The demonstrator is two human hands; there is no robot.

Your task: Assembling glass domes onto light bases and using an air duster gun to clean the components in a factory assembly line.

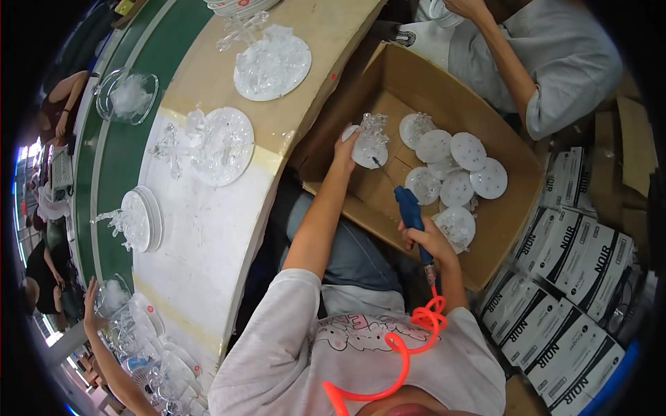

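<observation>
My left hand reaches into a brown cardboard box and grips a white round plate with a clear crystal-like piece on it. My right hand holds a blue pneumatic screwdriver whose thin bit points up at that plate. A coiled orange air hose runs from the tool down across my shirt. Several more white round plates lie piled in the box, one with clear pieces just right of my right hand.
A curved white workbench on the left carries several plates with clear crystal parts, beside a green conveyor. Another person in grey sits beyond the box. Black-and-white cartons are stacked at right. A co-worker's arm reaches at lower left.
</observation>
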